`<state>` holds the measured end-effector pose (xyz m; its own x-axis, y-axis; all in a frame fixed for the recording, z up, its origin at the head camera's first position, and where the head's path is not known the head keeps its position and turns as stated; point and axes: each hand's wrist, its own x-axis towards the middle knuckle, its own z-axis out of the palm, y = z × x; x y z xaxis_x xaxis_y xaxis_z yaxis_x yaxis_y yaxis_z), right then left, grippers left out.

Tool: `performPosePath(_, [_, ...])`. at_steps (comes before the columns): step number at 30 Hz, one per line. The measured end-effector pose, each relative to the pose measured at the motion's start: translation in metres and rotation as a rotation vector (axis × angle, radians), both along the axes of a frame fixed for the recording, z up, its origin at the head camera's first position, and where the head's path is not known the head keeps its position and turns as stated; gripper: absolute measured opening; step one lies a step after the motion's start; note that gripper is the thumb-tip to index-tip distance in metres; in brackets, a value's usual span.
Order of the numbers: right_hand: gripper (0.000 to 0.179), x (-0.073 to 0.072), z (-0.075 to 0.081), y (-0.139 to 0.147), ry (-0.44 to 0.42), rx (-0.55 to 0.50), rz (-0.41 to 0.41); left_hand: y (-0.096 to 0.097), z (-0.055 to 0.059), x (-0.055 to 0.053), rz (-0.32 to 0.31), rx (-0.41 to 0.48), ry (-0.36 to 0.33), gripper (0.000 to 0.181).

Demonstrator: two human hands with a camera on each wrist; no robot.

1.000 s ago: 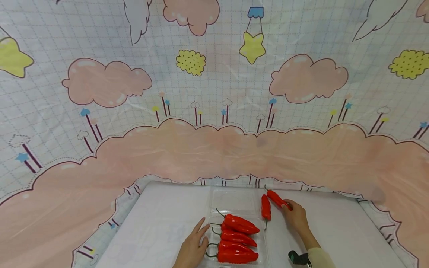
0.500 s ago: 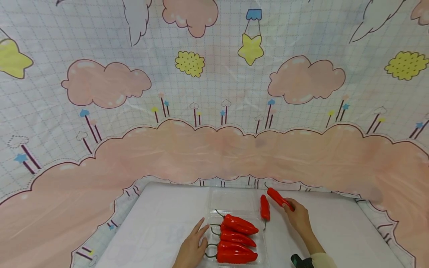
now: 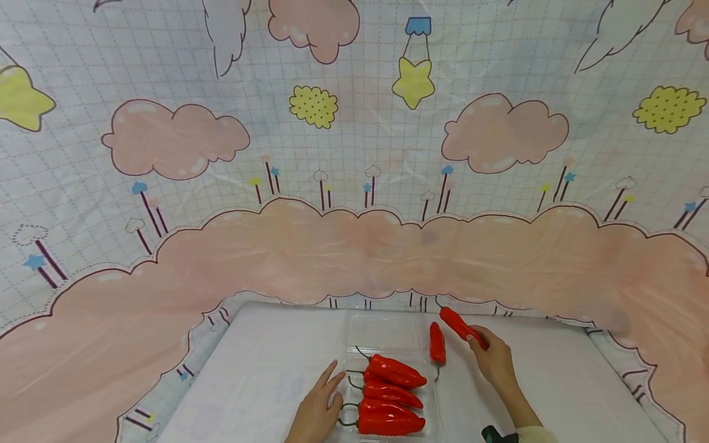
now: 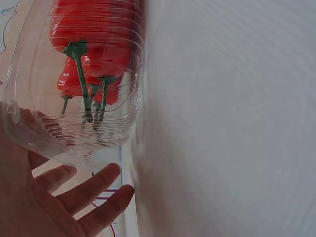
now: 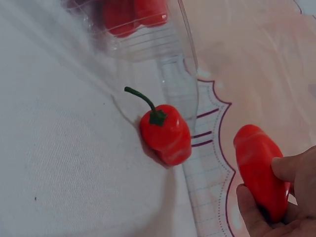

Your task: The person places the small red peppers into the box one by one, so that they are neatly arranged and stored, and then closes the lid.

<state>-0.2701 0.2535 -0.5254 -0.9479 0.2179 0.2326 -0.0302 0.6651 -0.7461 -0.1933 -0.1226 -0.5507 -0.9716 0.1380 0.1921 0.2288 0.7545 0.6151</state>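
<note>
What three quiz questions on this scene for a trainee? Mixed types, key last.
1. Multiple choice: the right hand holds A) a knife, B) a red pepper, C) a roll of tape.
2. True or false: the lid of the clear plastic container is open.
3. Fill in: in the head view, the stem of the loose pepper beside the container points ____ the person.

Key: 1 B; 2 true; 3 toward.

It looked like a makeshift booth — cartoon-printed cloth (image 3: 343, 252) with pink clouds (image 3: 506, 134) and yellow stars (image 3: 413, 83) ran behind and along both sides of a white counter (image 3: 266, 357) — though whether in a home or studio was unclear.
</note>
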Motion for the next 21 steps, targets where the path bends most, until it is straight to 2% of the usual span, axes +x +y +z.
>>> performPosePath(21, [0.034,0.019,0.010,-0.011,0.004,-0.071,0.003,-0.001,-0.001,0.000,-0.002,-0.004,0.030,0.039])
